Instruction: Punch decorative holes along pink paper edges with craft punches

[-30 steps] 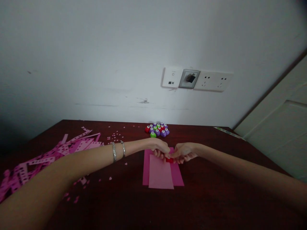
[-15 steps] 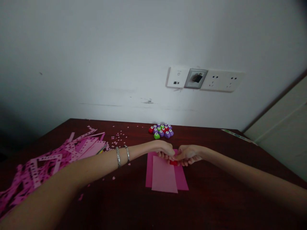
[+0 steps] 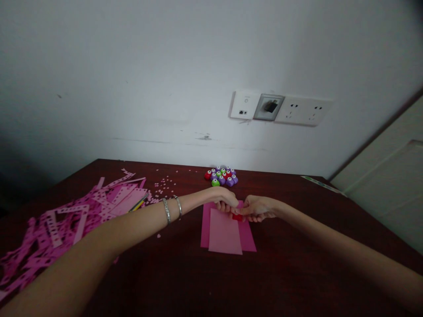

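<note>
My left hand (image 3: 227,199), with two silver bracelets on its wrist, is closed against the small red craft punch (image 3: 237,217). From the other side my right hand (image 3: 259,208) grips the same punch, its thumb across the top. Fingers cover most of the punch, so whether paper sits in its slot cannot be seen. Below both hands lies a light pink sheet of paper (image 3: 225,235), on top of a darker pink sheet (image 3: 248,240); the hands hide part of their upper ends.
Several purple, green and red craft punches (image 3: 222,177) stand near the wall. Pink punched paper strips (image 3: 71,224) heap up at left, with tiny paper cutouts (image 3: 161,187) scattered beside them. A flat strip (image 3: 324,185) lies at the far right edge. Wall sockets (image 3: 299,110) are above.
The view has shifted slightly, showing more of the scrap pile. Both hands stay together on the red punch, with only slight shifts in their fingers.
</note>
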Demonstrator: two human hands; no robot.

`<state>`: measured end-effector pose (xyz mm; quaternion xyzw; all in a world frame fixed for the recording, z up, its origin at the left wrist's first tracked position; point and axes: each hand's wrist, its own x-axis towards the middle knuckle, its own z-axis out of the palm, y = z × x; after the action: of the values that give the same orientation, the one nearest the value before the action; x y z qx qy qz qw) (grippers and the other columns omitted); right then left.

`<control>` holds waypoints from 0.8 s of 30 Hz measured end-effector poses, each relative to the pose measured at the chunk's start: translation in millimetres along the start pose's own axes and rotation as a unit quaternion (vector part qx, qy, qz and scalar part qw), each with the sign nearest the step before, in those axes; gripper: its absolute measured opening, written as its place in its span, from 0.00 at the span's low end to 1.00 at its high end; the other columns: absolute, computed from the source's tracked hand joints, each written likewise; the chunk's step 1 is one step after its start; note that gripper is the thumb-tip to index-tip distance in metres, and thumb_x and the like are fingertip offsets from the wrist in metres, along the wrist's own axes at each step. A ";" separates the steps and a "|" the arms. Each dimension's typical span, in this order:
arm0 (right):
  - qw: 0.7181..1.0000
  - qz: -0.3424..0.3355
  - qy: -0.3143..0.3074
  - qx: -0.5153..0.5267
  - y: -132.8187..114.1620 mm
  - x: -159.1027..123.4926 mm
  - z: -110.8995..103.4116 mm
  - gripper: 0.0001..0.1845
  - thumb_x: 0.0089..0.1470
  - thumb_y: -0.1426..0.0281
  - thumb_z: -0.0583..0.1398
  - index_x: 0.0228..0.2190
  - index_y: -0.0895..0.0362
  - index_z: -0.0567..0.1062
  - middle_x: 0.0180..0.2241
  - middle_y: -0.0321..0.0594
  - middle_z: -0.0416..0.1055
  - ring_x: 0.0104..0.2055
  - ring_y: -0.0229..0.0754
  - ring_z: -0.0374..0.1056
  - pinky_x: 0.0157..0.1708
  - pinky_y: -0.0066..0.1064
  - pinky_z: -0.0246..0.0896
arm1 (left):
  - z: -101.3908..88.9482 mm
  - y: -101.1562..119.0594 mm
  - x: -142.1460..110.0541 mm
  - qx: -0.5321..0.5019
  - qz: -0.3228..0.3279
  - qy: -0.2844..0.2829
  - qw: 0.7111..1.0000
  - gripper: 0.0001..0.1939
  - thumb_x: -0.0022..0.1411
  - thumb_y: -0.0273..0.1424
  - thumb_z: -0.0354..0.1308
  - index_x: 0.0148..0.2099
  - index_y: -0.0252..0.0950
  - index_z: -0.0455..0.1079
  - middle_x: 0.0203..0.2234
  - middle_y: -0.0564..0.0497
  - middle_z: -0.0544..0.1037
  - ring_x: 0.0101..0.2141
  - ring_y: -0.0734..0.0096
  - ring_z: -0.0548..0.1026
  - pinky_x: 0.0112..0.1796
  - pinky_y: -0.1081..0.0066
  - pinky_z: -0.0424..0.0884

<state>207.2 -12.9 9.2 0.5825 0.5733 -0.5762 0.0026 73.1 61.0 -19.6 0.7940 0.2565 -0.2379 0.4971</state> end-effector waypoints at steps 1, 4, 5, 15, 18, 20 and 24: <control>1.000 -0.005 0.020 -0.008 1.1 -1.4 2.5 0.24 0.42 0.51 0.62 0.18 0.61 0.71 0.13 0.31 0.61 0.14 0.27 0.55 0.13 0.19 0.49 | -0.4 -0.2 -0.7 -0.002 -0.010 -0.015 1.000 0.09 0.43 0.30 0.54 0.14 0.36 0.63 0.10 0.57 0.50 0.13 0.80 0.48 0.13 0.77 0.46; 0.996 -0.016 0.080 -0.037 6.4 -3.0 9.5 0.27 0.41 0.48 0.61 0.15 0.61 0.68 0.13 0.32 0.62 0.13 0.27 0.54 0.13 0.21 0.50 | -0.4 2.5 -6.6 -0.008 -0.058 -0.048 0.997 0.09 0.43 0.30 0.51 0.15 0.36 0.63 0.10 0.58 0.48 0.13 0.80 0.46 0.13 0.78 0.45; 0.994 -0.021 0.098 -0.042 8.9 -2.4 11.4 0.28 0.40 0.47 0.60 0.15 0.60 0.68 0.13 0.33 0.63 0.13 0.28 0.55 0.13 0.22 0.50 | -0.1 4.0 -9.3 -0.010 -0.065 -0.048 0.997 0.08 0.43 0.30 0.51 0.16 0.36 0.65 0.10 0.58 0.47 0.13 0.80 0.46 0.13 0.78 0.45; 0.967 -0.111 0.229 -0.022 19.5 3.7 21.0 0.19 0.44 0.56 0.63 0.27 0.59 0.68 0.14 0.31 0.64 0.14 0.30 0.59 0.11 0.21 0.54 | 11.9 17.2 -39.7 -0.012 -0.071 0.090 0.993 0.10 0.44 0.32 0.55 0.17 0.35 0.60 0.11 0.59 0.50 0.14 0.82 0.47 0.17 0.75 0.43; 0.967 -0.146 0.204 -0.043 19.1 -4.2 20.2 0.20 0.44 0.59 0.63 0.34 0.61 0.70 0.18 0.32 0.66 0.16 0.30 0.59 0.12 0.20 0.55 | 20.2 15.4 -48.4 -0.015 -0.054 0.152 0.987 0.11 0.46 0.35 0.56 0.20 0.35 0.62 0.12 0.59 0.53 0.15 0.82 0.50 0.19 0.73 0.46; 0.968 -0.167 0.179 -0.064 20.9 -7.9 19.2 0.21 0.43 0.60 0.64 0.36 0.61 0.71 0.23 0.34 0.67 0.18 0.29 0.60 0.13 0.20 0.56 | 26.3 11.1 -51.3 -0.015 -0.027 0.203 0.979 0.13 0.46 0.39 0.57 0.21 0.34 0.64 0.13 0.58 0.56 0.16 0.81 0.52 0.19 0.73 0.48; 0.958 -0.200 0.173 -0.109 26.4 -8.7 19.7 0.16 0.44 0.63 0.62 0.34 0.60 0.74 0.26 0.36 0.66 0.20 0.29 0.59 0.13 0.19 0.58 | 36.2 0.7 -51.1 0.015 0.032 0.305 0.952 0.19 0.51 0.45 0.54 0.22 0.33 0.67 0.14 0.57 0.59 0.17 0.80 0.55 0.19 0.73 0.49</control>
<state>214.5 -40.8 -8.9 0.5428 0.7291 -0.3893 -0.1491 30.5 19.0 -0.9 0.8440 0.3671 0.0280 0.3901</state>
